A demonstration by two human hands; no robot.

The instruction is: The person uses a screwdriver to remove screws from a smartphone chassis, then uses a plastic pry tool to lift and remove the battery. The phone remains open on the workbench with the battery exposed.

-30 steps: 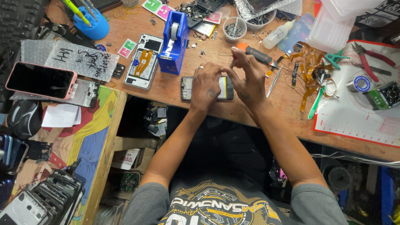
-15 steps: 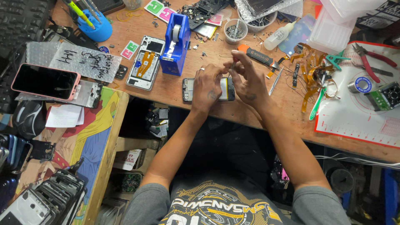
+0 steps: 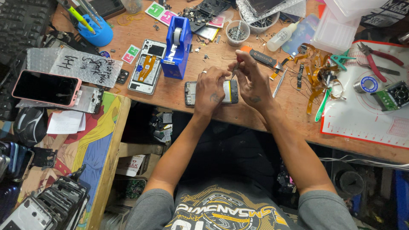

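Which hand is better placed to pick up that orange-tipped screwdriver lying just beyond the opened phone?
Probably the right hand. It is next to the orange-tipped screwdriver, whose handle lies just above it on the right. The left hand rests on the opened phone, steadying it, and sits farther from the tool.

- Wooden bench [image 3: 179,96], cluttered, evenly lit.
- Side table [image 3: 96,140] at left, cartoon-print top.
- Dark gap under bench, cables [image 3: 362,162] at right.

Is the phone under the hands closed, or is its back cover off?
Open: the phone shows bare inner parts and battery, no back cover.
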